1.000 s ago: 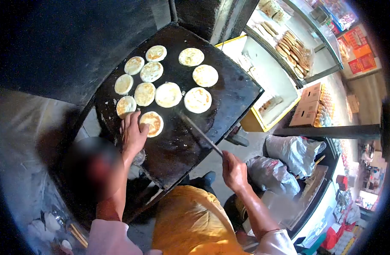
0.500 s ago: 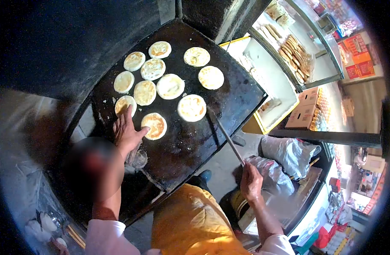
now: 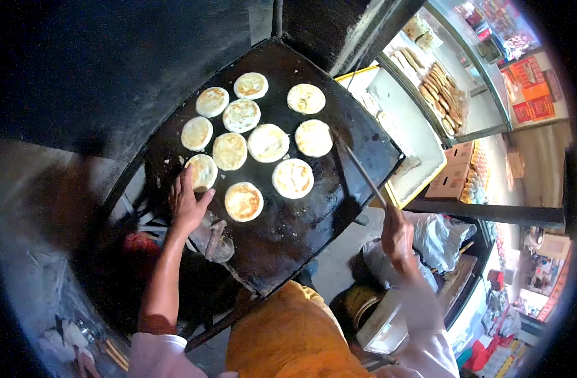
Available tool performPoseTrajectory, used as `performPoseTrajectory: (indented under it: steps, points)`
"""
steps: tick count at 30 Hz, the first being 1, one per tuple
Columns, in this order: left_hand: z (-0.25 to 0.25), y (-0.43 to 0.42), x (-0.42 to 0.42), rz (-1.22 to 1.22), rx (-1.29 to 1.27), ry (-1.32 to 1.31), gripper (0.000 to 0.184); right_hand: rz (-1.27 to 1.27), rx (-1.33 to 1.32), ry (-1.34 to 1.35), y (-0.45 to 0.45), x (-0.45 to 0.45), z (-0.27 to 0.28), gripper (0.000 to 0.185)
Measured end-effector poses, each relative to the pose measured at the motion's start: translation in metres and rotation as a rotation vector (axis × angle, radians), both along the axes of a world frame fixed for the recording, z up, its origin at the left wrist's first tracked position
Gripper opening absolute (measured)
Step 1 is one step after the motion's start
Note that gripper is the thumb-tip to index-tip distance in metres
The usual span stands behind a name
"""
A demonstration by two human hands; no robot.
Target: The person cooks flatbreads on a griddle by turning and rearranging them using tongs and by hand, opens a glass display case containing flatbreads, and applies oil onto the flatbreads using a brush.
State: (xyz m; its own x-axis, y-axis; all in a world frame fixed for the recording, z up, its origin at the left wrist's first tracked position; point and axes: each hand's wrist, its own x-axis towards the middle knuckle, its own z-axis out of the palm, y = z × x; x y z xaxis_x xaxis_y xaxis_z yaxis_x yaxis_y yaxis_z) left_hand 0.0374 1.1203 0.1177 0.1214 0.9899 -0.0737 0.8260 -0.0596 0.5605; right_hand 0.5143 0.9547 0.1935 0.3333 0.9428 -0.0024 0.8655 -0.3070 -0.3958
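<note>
Several round flatbreads, browned in patches, lie on a dark griddle. My left hand is open at the griddle's left side, its fingertips on the edge of one flatbread. Its thumb is apart from the browned flatbread to the right. My right hand is closed round the long handle of a spatula. The spatula's dark far end is hard to make out against the griddle, just right of another flatbread.
A yellow-rimmed white bin stands beyond the griddle's right edge. Behind it, a glass case holds bread sticks. Grey plastic bags lie below my right arm. Boxes and egg trays stand farther right.
My right hand and the spatula have moved up and right, from beside the lower flatbread to beside the one above it. My left hand has drawn away from the browned flatbread. The view has shifted slightly.
</note>
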Motion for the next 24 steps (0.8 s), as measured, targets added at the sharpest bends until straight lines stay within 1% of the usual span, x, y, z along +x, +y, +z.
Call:
performPoseTrajectory:
  steps: [2,3,4,6,7,8,10,12,13,15,16,17,18,19,21,22,23,24]
  points:
    - [-0.001,0.009,-0.006,0.000,0.014,-0.017,0.083,0.022,0.093,-0.012,-0.006,-0.006,0.000,0.023]
    - [-0.008,0.016,-0.010,-0.001,0.027,0.002,0.082,-0.016,0.045,0.002,-0.002,-0.004,-0.003,0.023]
    - [-0.012,0.024,-0.013,-0.008,0.040,0.021,0.081,-0.016,0.042,0.000,0.010,-0.009,-0.002,0.023]
    - [-0.012,0.047,-0.011,-0.029,0.069,0.044,0.080,-0.118,0.098,0.017,0.053,-0.019,0.000,0.023]
    - [-0.011,0.060,-0.009,-0.031,0.062,0.010,0.081,-0.117,0.101,0.028,0.073,-0.020,-0.005,0.022]
    - [-0.010,0.073,-0.006,-0.034,0.054,-0.023,0.081,-0.104,0.115,-0.029,0.087,-0.022,-0.015,0.023]
    - [-0.014,0.098,-0.002,-0.050,0.065,-0.020,0.082,-0.065,0.127,-0.067,0.104,-0.031,-0.023,0.023]
    - [-0.024,0.111,-0.001,-0.037,0.053,-0.111,0.083,-0.045,0.087,-0.056,0.104,-0.037,-0.017,0.021]
    - [-0.023,0.106,-0.002,-0.035,0.043,-0.111,0.083,-0.038,0.079,-0.069,0.099,-0.041,-0.014,0.020]
    - [0.000,0.097,0.002,-0.008,-0.002,0.022,0.085,-0.040,0.115,-0.065,0.077,-0.046,-0.012,0.018]
    - [0.010,0.091,0.003,0.004,-0.018,0.086,0.086,-0.045,0.116,-0.066,0.063,-0.051,-0.002,0.018]
    - [0.015,0.075,0.001,-0.049,0.041,0.191,0.088,-0.147,0.004,-0.023,0.045,-0.057,0.012,0.017]
    - [0.027,0.058,0.003,-0.090,-0.051,0.189,0.094,-0.246,-0.113,0.010,0.026,-0.063,0.025,0.015]
    - [0.031,0.034,0.009,-0.143,-0.020,0.231,0.097,-0.269,-0.043,0.106,-0.010,-0.048,0.000,0.016]
    - [0.040,-0.008,0.027,-0.291,0.025,0.281,0.104,-0.287,0.147,0.395,-0.112,-0.017,-0.086,0.021]
    - [0.044,-0.021,0.037,-0.380,0.044,0.288,0.108,-0.299,0.198,0.506,-0.151,-0.016,-0.112,0.024]
    - [0.046,-0.029,0.045,-0.421,0.020,0.294,0.110,-0.251,0.244,0.581,-0.151,-0.039,-0.079,0.025]
    - [0.043,-0.035,0.053,-0.421,0.085,0.294,0.108,-0.242,0.232,0.593,-0.159,-0.056,-0.054,0.025]
